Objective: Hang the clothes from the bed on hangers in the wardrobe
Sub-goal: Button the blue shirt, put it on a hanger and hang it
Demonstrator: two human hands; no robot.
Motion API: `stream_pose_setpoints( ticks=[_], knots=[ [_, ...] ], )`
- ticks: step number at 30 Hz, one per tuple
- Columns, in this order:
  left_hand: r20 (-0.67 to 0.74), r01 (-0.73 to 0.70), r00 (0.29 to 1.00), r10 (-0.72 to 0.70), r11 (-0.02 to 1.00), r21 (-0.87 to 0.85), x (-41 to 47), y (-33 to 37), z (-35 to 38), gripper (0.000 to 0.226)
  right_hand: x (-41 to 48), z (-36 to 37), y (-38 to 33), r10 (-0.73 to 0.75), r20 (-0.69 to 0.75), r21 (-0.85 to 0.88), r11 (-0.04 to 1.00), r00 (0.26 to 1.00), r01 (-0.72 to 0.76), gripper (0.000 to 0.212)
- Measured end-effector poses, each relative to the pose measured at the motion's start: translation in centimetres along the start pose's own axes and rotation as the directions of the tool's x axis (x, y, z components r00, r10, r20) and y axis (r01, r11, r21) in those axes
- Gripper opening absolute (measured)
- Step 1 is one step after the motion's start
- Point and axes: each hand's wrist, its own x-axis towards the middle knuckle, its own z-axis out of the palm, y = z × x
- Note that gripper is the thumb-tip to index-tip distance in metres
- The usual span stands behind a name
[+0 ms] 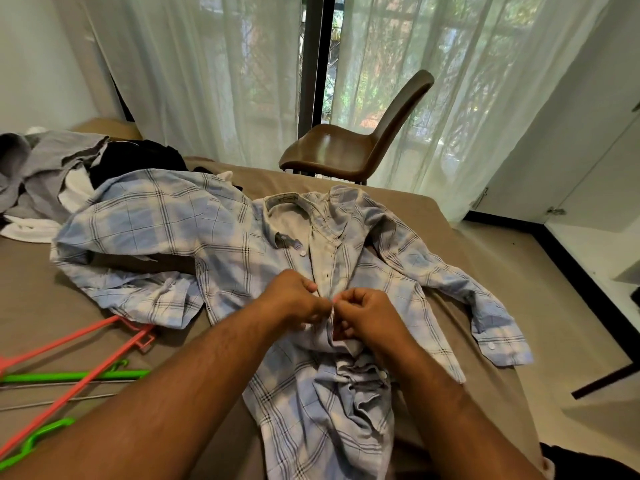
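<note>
Grip of the left hand (298, 299) and grip of the right hand (367, 317) are both clamped, fingers curled, on the front opening of the blue-and-white checked cotton shirt (221, 230), meeting fingertip to fingertip partway down its button strip. What lies between the fingertips is too small to tell.

That shirt lies open-collared on its back in the middle of the bed with the taupe sheet (34, 299), collar to the far side, one sleeve stretched out to the right, the other bunched to the left. Its lower part is crumpled near the person and cut off by the near edge.

On the near left of the bed lie a pink plastic hanger (86, 368) crossing a green plastic hanger (69, 376), both cut off at the left edge. At the far left sits a heap of grey, black and white clothes (45, 168), its pieces hard to tell apart.

Beyond the bed stands a brown moulded chair (346, 150) before sheer white curtains (207, 64) over a dark-framed window. On the right, a white hinged wardrobe door (588, 150) runs out of view; its inside is hidden.
</note>
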Motion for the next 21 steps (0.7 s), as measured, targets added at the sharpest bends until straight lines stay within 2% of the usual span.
stream_pose_setpoints(
  ticks=[3, 5, 9, 10, 12, 14, 15, 16, 19, 21],
  knots=[
    [0.017, 0.093, 0.995, -0.096, 0.987, 0.134, -0.1, -0.3, 0.1, 0.03, 0.1, 0.5, 1.1, 0.025, 0.056, -0.183, 0.983, 0.998, -0.014, 0.003],
    [0.018, 0.102, 0.994, -0.107, 0.977, 0.186, -0.1, -0.5, -0.1, 0.024, 0.4, 0.6, 1.1, 0.029, 0.06, -0.277, 0.961, 0.998, -0.011, 0.005],
    [0.029, 0.092, 0.994, -0.105, 0.953, 0.29, 0.2, -0.9, -1.0, 0.023, 0.4, 0.4, 0.0, 0.057, 0.072, -0.335, 0.942, 0.996, -0.029, 0.005],
    [-0.01, 0.071, 0.997, -0.071, 0.949, 0.306, 0.4, -0.9, -1.3, 0.024, 0.5, 0.2, -0.3, 0.039, 0.042, -0.376, 0.927, 0.998, -0.02, 0.013],
    [-0.153, -0.023, 0.984, 0.086, 0.927, 0.374, 1.1, -0.7, -1.6, 0.021, 1.0, 0.0, -0.6, -0.067, -0.068, -0.499, 0.866, 0.995, 0.024, 0.026],
    [-0.238, -0.129, 0.938, 0.252, 0.891, 0.435, 1.5, -0.5, -1.5, 0.017, 2.0, 0.2, -1.0, -0.149, -0.158, -0.508, 0.86, 0.976, 0.049, 0.032],
    [-0.23, -0.167, 0.926, 0.298, 0.873, 0.458, 1.7, -0.5, -1.2, 0.012, 2.6, 0.5, -1.2, -0.147, -0.174, -0.49, 0.871, 0.974, 0.044, 0.035],
    [-0.19, -0.197, 0.925, 0.329, 0.843, 0.5, 1.8, -0.6, -0.9, 0.006, 3.2, 0.8, -1.4, -0.118, -0.172, -0.482, 0.876, 0.978, 0.021, 0.039],
    [-0.123, -0.175, 0.944, 0.307, 0.779, 0.602, 2.7, -2.0, 0.0, 0.014, 4.9, 2.0, -0.6, 0.005, -0.146, -0.511, 0.856, 0.989, -0.079, 0.049],
    [-0.165, -0.129, 0.948, 0.272, 0.803, 0.582, 3.2, -3.0, 0.1, 0.015, 5.6, 2.4, 0.7, 0.027, -0.169, -0.481, 0.87, 0.985, -0.106, 0.037]
  ],
)
